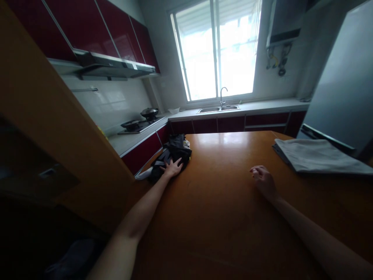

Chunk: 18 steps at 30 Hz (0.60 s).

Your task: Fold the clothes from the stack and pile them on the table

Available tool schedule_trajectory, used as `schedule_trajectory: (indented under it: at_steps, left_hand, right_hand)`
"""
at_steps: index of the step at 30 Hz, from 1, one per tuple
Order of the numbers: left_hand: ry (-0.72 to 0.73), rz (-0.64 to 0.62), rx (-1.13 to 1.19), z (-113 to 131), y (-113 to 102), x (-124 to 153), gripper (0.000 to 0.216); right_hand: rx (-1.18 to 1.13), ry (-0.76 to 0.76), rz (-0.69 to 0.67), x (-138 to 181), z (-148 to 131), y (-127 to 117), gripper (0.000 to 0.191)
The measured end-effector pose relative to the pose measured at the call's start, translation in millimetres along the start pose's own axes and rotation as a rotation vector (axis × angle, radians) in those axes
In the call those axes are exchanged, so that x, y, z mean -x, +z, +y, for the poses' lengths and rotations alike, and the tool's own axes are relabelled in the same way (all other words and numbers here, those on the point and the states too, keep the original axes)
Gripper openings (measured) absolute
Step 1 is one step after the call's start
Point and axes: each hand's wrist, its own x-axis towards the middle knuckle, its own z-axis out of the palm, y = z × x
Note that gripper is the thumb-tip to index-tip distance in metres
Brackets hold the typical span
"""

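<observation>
Left hand [172, 169], just left of frame centre: fingers spread and flat, palm down on a heap of dark clothes [171, 155], pressing its near edge rather than gripping it; no fold of cloth visibly pinched. Heap itself at the left edge of the orange-brown wooden table [221, 202], partly hanging over the side, a bit of pale fabric showing at its top. Left forearm stretched long and nearly straight from the lower left of the frame up to the heap. Right hand [262, 179], right of centre: loosely curled, fingers bent inward, resting on the bare tabletop, nothing held. Right forearm angled in from the lower right corner, lying low over the wood. Well apart, at the right edge of the frame: folded grey cloth [314, 155] flat on the table. Beyond, in the upper middle: sink [218, 109] under a bright window [217, 48]; wok [149, 112] on the stove at left.
</observation>
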Motion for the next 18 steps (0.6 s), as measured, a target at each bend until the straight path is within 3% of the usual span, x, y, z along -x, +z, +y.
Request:
schedule_trajectory:
  at_steps: [4, 8, 11, 13, 15, 18]
  left_hand:
    - [0.034, 0.001, -0.003, -16, -9, -21, 0.06]
    - [0.029, 0.066, 0.024, -6, -12, -14, 0.06]
    - [0.088, 0.324, 0.043, 20, -12, 3, 0.062]
    - [0.228, 0.474, 0.06, 44, -10, 18, 0.058]
    - [0.399, 0.488, 0.101, 70, -3, 33, 0.052]
    - [0.561, 0.377, 0.227, 107, 13, 51, 0.038]
  right_hand:
    - [0.011, 0.015, -0.023, -2, 0, 2, 0.029]
    - [0.026, 0.014, -0.038, -1, 0, 4, 0.029]
    - [0.039, 0.059, -0.011, -5, -5, 7, 0.028]
    - [0.029, 0.117, 0.037, -14, -8, 4, 0.03]
    - [0.031, 0.142, 0.111, -28, -9, -10, 0.033]
    - [0.198, 0.086, 0.293, -47, -5, -48, 0.034]
